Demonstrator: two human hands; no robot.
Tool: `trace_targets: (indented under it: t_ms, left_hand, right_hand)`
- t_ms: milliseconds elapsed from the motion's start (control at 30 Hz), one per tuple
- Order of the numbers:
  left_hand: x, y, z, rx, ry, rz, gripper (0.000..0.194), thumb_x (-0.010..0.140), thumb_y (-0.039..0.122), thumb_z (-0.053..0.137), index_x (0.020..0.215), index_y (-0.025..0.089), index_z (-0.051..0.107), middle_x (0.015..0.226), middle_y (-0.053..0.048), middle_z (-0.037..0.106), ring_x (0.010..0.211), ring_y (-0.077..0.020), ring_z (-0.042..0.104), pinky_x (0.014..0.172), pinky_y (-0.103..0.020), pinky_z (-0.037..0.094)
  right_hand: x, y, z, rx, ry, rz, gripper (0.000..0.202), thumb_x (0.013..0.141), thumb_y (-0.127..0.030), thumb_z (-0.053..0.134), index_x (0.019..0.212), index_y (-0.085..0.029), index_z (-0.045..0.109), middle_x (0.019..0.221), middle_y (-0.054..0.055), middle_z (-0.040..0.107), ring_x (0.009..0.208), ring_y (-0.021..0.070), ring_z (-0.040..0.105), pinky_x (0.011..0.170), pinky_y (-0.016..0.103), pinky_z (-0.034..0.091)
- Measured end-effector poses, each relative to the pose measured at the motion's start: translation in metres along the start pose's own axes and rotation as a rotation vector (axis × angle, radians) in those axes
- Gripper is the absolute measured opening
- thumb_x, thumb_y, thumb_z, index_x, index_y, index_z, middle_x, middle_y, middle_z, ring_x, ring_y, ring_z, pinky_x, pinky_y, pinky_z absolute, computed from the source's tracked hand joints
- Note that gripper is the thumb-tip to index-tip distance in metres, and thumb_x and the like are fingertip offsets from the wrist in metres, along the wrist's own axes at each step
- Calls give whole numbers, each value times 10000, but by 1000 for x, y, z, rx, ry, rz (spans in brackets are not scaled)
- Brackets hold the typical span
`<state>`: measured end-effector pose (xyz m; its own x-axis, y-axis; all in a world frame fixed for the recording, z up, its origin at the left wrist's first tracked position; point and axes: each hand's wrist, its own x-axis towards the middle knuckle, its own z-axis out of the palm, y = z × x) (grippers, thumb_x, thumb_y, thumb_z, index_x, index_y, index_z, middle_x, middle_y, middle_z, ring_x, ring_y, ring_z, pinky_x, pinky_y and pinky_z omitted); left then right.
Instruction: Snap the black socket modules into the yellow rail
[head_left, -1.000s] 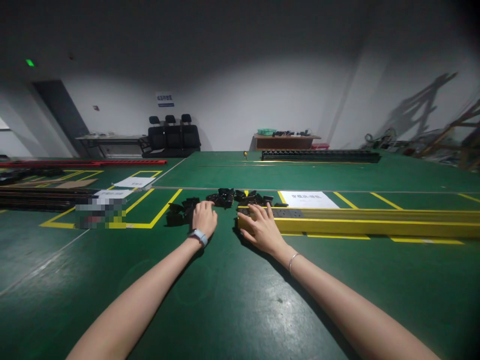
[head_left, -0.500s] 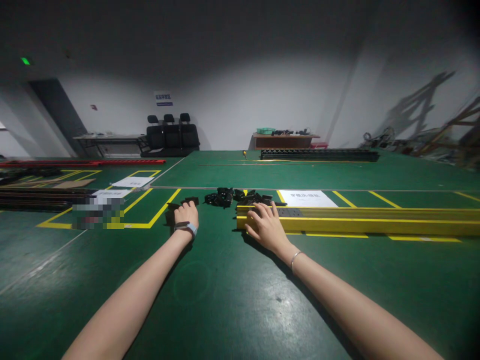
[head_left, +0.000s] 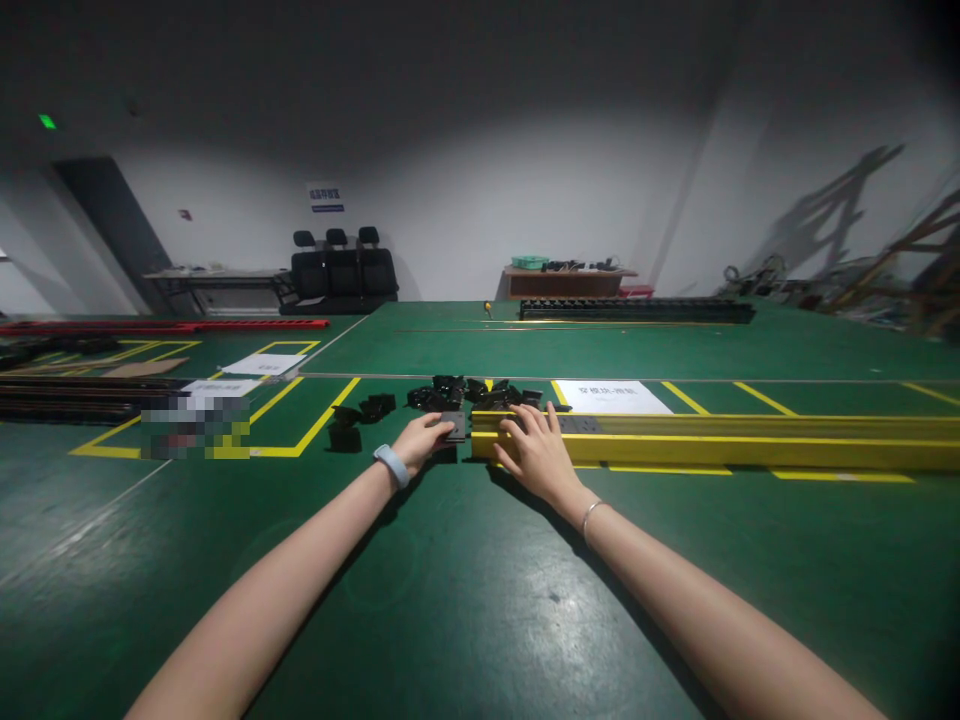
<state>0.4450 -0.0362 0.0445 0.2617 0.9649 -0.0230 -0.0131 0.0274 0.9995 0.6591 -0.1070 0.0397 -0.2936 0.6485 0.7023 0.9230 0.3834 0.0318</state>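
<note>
My left hand (head_left: pixel 419 444) pinches a dark grey socket module (head_left: pixel 454 427) between thumb and fingers. The module is held just left of the near end of a long yellow rail (head_left: pixel 720 445); a small gap seems to separate them. My right hand (head_left: pixel 536 450) lies over that end of the rail, fingers across its top and thumb against its front side. Just right of the hand, dark modules (head_left: pixel 581 425) with small holes sit inside the rail's channel. Behind the hands lies a pile of loose black modules (head_left: pixel 439 393); several more black modules (head_left: pixel 346 435) lie to the left.
A white printed sheet (head_left: pixel 615 397) lies behind the rail within yellow tape marks. Long dark bars (head_left: pixel 67 400) and red bars (head_left: pixel 165 326) lie on the left. Across the far side of the green table (head_left: pixel 420 345) stretches a black rail assembly (head_left: pixel 637 311).
My left hand has moved right from the modules on the left to the rail's end, now carrying a socket module. My right hand has stayed on the rail.
</note>
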Motion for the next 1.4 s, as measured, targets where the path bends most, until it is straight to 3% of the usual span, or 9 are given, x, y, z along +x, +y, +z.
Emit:
trace_targets:
  t_ms: [167, 433, 700, 967, 1200, 1400]
  left_hand:
    - [-4, -7, 8, -213, -86, -98, 204, 702, 140, 657, 903, 144, 689, 1013, -93, 685, 887, -154, 633, 819, -277, 505]
    - [-3, -13, 9, -301, 0, -95, 263, 732, 117, 660, 994, 133, 662, 1057, -103, 678, 895, -153, 651, 904, -304, 497]
    - [-5, -13, 12, -359, 59, -100, 196, 759, 148, 663, 954, 139, 652, 1066, -101, 659, 972, -165, 635, 962, -314, 486]
    - [-8, -18, 17, -280, 157, -15, 148, 754, 219, 685, 823, 132, 587, 903, -65, 625, 868, -151, 648, 925, -343, 519]
    - [-13, -13, 21, -190, 194, 61, 190, 722, 219, 709, 823, 122, 581, 859, -60, 622, 817, -150, 647, 878, -366, 538]
    - [-10, -21, 28, -171, 288, 71, 227, 731, 249, 707, 835, 105, 566, 693, -29, 613, 691, -136, 660, 825, -361, 554]
  right_hand:
    - [-1, 0, 0, 11, 9, 4, 252, 841, -372, 525, 1030, -215, 578, 1228, 115, 528, 1205, 277, 408, 1092, 583, 154]
    - [-1, -1, 0, 10, 3, 7, 254, 843, -363, 520, 1040, -210, 571, 1228, 118, 528, 1206, 277, 407, 1094, 575, 162]
    - [-1, -1, -1, 26, 10, 12, 237, 844, -356, 519, 1028, -215, 572, 1221, 112, 533, 1207, 276, 409, 1093, 579, 161]
    - [-1, -2, 0, 16, 18, 14, 247, 849, -359, 512, 1033, -204, 570, 1224, 116, 531, 1211, 277, 405, 1100, 571, 159]
    - [-1, -3, -1, 19, 27, 16, 237, 856, -358, 502, 1017, -201, 574, 1209, 114, 540, 1208, 276, 408, 1103, 570, 149]
    - [0, -6, 0, 5, 4, 17, 254, 860, -364, 493, 1018, -186, 580, 1209, 120, 537, 1217, 271, 400, 1113, 557, 130]
